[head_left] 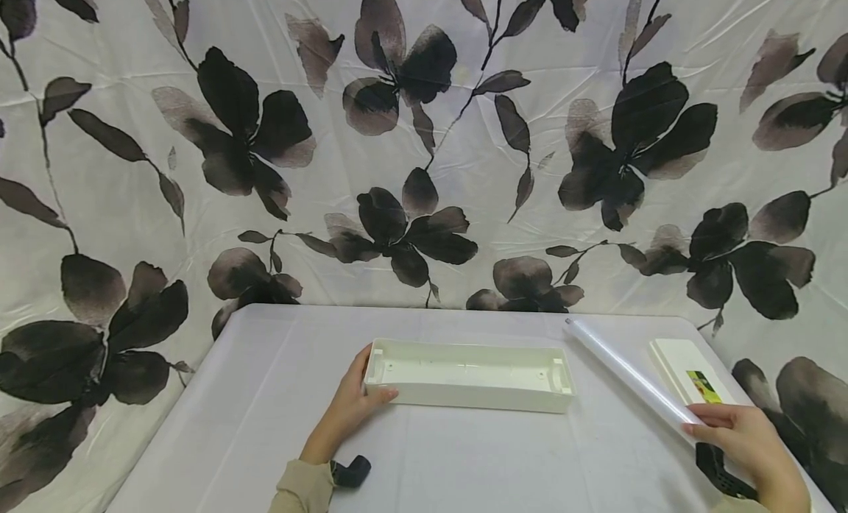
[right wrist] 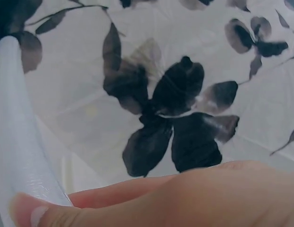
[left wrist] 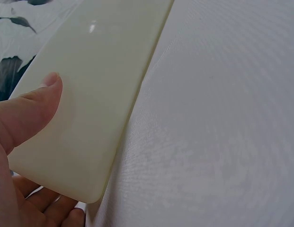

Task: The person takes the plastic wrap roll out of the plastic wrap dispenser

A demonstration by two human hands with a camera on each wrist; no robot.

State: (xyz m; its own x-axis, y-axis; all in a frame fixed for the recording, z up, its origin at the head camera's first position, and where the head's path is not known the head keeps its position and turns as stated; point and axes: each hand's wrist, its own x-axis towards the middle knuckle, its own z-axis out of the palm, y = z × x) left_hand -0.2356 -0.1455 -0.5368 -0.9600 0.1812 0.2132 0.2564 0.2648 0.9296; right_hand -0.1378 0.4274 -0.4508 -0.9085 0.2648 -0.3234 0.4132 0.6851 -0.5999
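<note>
A long cream plastic box sits on the table with its open top showing a bare inside. My left hand grips its left end, thumb over the front wall and fingers behind the end. In the left wrist view that thumb presses flat on the smooth cream wall. Right of the box, my right hand holds the near end of a roll of clear plastic wrap, pinched between thumb and fingers. The roll slants away toward the back; in the right wrist view its shiny surface rises past the thumb.
A flat cream lid-like piece with a yellow-green label lies at the table's right edge, partly behind my right hand. White cloth covers the table. Behind it hangs a floral curtain.
</note>
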